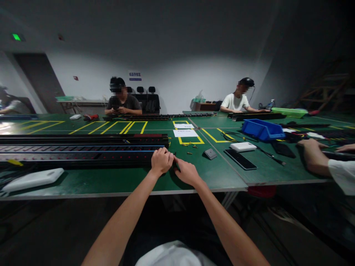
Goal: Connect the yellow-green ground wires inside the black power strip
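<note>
A long black rail (119,158) with a row of red dots lies across the left part of the green table, and a thin blue strip runs along its top. My left hand (161,161) is closed over the right-hand end of this rail, its fingers curled and hiding that end. Just to the right, my right hand (186,173) rests low by the table with its index finger stretched toward the left fingertips. Its other fingers are folded under. Something small and dark shows between the two hands, too small to name. Small brass-coloured pieces (189,153) lie beyond the right hand.
At right are a small grey square block (210,154), a phone (240,159), a white power bank (243,146) and a blue bin (262,129). Another white power bank (34,179) lies front left. A co-worker's arm (313,157) reaches in at right; other people sit opposite.
</note>
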### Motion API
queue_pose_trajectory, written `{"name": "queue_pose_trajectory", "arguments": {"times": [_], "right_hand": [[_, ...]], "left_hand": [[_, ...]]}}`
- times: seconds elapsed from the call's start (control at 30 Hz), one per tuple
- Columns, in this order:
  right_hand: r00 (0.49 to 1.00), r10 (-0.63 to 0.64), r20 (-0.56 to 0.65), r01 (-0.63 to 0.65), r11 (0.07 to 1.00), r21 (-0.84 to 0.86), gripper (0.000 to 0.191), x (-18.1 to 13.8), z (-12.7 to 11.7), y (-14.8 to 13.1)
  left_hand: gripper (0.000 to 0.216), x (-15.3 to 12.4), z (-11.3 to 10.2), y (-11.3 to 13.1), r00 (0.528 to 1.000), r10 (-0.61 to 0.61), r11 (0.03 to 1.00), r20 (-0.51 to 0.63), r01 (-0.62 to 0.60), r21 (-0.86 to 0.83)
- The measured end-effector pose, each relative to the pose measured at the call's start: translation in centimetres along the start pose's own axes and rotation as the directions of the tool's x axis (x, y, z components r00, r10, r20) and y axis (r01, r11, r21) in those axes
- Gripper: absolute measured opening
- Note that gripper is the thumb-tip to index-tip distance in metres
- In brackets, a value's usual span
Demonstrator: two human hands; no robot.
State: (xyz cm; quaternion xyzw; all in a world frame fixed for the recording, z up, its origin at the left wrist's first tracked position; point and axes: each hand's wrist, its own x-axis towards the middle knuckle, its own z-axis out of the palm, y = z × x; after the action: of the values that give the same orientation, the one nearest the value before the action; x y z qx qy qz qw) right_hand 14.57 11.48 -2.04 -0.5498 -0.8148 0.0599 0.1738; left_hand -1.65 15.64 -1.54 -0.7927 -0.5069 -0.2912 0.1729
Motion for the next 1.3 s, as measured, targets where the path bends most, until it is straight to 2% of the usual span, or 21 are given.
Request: {"name": "queue_pose_trajectory", "arguments": {"times": [0.23,0.6,0.87,1.3], "right_hand": [[0.996,0.089,-0.028,-0.088,0.996,0.005,0.061,0.12,0.09,-0.06],[0.99,0.131,-0.051,-0.131,0.991,0.002,0.055,0.08,0.41,0.19],[0.993,0.115,-0.041,-0.115,0.993,-0.014,0.059,0.19,0.68,0.41],[0.997,0.071,0.014,-0.071,0.996,-0.054,0.066,0.08,-0.04,-0.1]], "left_hand": [[0.041,0.01,-0.06,-0.17,1.0,0.021,1.0,-0.008,-0.022,-0.022],[0.04,-0.13,0.09,-0.22,0.996,-0.062,0.994,-0.06,0.057,-0.092],[0.042,-0.11,0.3,-0.38,0.996,-0.078,0.988,-0.034,0.073,-0.134],[0.045,-0.04,0.34,-0.42,0.995,-0.097,0.992,-0.001,0.097,-0.086]]}}
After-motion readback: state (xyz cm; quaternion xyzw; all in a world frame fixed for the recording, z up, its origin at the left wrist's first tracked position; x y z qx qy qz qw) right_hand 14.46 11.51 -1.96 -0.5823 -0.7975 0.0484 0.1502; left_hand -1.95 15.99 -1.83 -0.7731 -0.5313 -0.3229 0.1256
